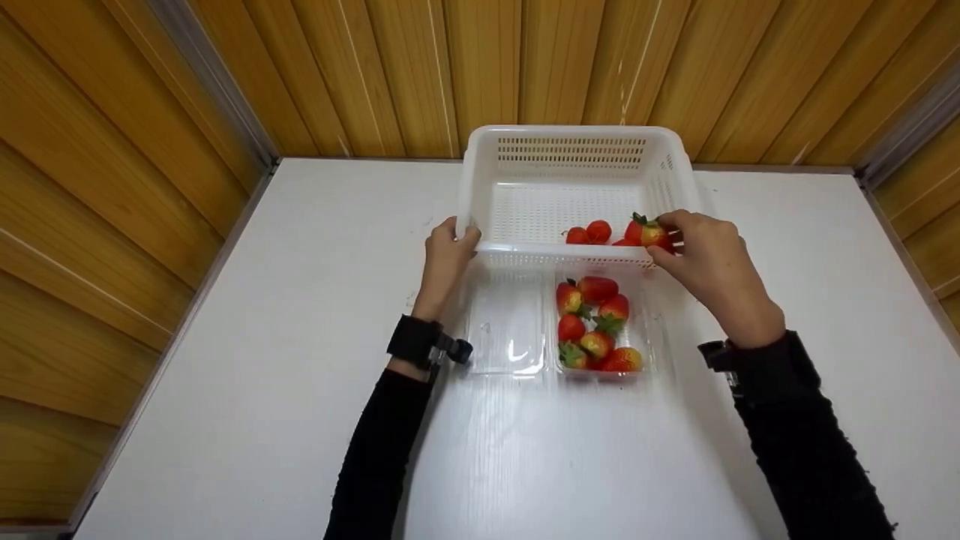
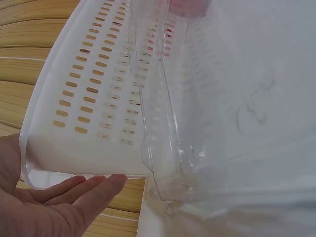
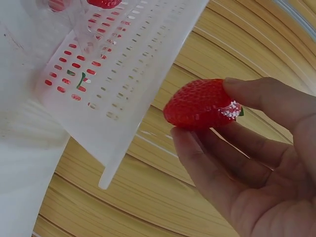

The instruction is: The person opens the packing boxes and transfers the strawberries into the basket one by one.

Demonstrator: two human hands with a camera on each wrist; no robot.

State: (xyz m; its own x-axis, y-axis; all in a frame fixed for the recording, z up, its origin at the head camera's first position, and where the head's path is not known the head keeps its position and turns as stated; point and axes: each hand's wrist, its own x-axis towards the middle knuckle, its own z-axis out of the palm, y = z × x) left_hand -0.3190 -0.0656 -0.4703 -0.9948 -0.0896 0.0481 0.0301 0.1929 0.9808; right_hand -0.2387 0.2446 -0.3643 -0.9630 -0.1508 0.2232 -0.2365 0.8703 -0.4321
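Pinching a strawberry between thumb and fingertips, the right hand holds it over the near rim of the white basket. The left hand grips the basket's near-left corner. Just in front sits a clear clamshell of strawberries. The light pinch could slip, dropping the berry outside the basket. Beneath lies a white table; wooden panelled walls stand behind.

head: above, looking down | wrists: close, low, upward | shared: white basket
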